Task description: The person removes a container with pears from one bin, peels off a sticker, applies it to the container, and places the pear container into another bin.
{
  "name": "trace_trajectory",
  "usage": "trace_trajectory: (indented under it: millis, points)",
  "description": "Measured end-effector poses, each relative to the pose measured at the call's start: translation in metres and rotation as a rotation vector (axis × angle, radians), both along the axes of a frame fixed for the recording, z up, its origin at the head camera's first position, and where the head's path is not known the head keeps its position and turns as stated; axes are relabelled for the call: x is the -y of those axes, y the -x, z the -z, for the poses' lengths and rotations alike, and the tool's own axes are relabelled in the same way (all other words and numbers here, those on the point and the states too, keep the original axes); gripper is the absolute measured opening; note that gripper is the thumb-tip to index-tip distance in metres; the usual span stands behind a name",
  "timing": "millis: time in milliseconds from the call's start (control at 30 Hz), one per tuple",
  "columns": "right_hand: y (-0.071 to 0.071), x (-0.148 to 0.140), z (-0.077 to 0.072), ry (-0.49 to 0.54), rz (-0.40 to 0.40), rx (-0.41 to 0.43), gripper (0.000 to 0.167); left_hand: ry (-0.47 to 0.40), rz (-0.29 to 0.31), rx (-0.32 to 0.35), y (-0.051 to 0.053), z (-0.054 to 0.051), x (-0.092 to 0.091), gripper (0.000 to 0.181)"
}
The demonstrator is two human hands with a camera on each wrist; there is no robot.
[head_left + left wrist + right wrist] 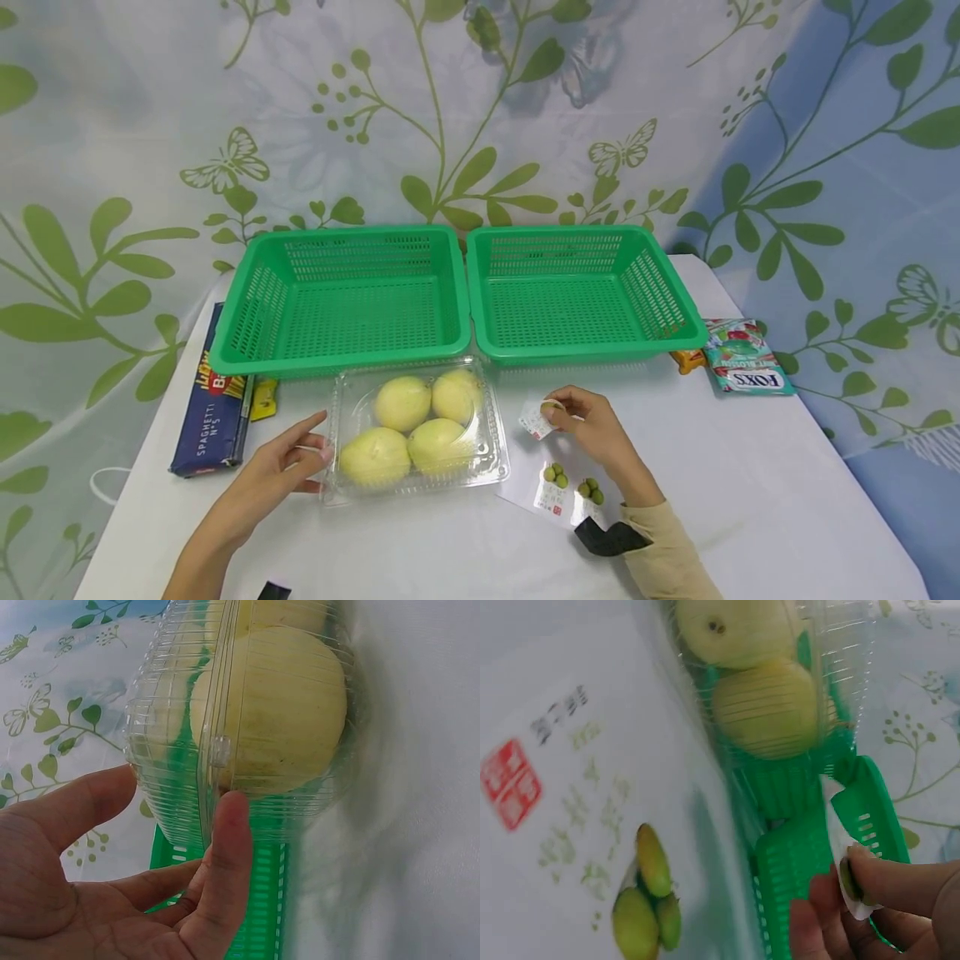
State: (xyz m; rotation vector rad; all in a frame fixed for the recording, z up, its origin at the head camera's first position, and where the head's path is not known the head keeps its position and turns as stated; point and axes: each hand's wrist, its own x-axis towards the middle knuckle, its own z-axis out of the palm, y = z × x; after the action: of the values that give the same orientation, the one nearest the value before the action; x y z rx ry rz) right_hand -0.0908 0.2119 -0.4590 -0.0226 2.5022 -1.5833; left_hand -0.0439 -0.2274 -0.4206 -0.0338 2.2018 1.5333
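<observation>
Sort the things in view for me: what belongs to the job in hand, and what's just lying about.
Likely part of the job:
sticker, pinched by the right hand
printed sheet near that hand
clear box, left hand at its side
four yellow fruits inside it

Seemingly just lying about:
left green basket
right green basket
spaghetti pack
yellow packet
orange packet
Fox's packet

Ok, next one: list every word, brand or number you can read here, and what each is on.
"SPAGHETTI N°5": blue box.
"Ba", incomplete: same box, on red.
"FOX'S": teal packet.
"BLOSS", partial: same packet.
Too small or blurred to read: print on the sticker in the right hand, sticker sheet, yellow packet, orange packet.
</observation>
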Motion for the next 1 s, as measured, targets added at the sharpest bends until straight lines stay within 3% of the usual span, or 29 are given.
trace_trajectory:
  millis: [133, 267, 400, 567, 800, 1000]
  points:
    - [-0.001, 0.003, -0.014, 0.154, 0.059, 0.004, 0.035, 0.011, 0.004, -0.002, -0.001, 0.0, 0.0, 0.07]
    - [0.001, 0.009, -0.024, 0.183, 0.111, -0.001, 0.042, 0.012, 0.0, 0.006, -0.001, -0.001, 0.0, 0.07]
    - [0.002, 0.013, -0.029, 0.192, 0.154, 0.007, 0.035, 0.019, -0.006, 0.015, -0.001, -0.001, 0.001, 0.07]
    - [0.004, 0.019, -0.033, 0.204, 0.118, -0.009, 0.03, 0.004, 0.001, -0.018, -0.002, -0.003, 0.002, 0.071]
    - [0.008, 0.028, -0.04, 0.123, 0.033, -0.101, 0.023, -0.051, 0.008, -0.071, -0.001, -0.01, 0.002, 0.071]
    - [0.011, 0.043, -0.053, 0.116, -0.063, -0.124, 0.02, 0.013, 0.019, -0.118, -0.003, -0.011, 0.0, 0.071]
